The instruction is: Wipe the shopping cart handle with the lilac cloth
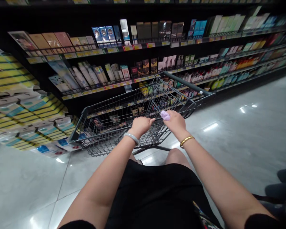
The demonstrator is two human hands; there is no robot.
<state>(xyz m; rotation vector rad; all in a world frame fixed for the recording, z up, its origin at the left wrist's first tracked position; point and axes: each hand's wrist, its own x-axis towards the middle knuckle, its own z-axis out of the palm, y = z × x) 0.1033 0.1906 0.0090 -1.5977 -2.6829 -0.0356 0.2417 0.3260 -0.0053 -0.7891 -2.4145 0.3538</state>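
A dark grey wire shopping cart (114,124) stands sideways in front of me, its push handle (189,83) toward the right. My left hand (141,125) is closed around the cart's near top rail, with a pale bangle on that wrist. Farther along the same side, my right hand (176,122) is closed at the rail, a gold bangle on its wrist. A small crumpled lilac thing (165,115) shows at the fingers of my right hand; its kind is unclear. The cart basket shows only bare wire, through which shelf goods are visible.
Long dark shelves (133,47) of boxes and bottles run behind the cart. Stacked yellow-striped packs (11,105) stand at the left, close to the cart's front end. Shiny grey floor (243,127) extends to the right. Dark blurred shapes (281,184) lie at the lower right edge.
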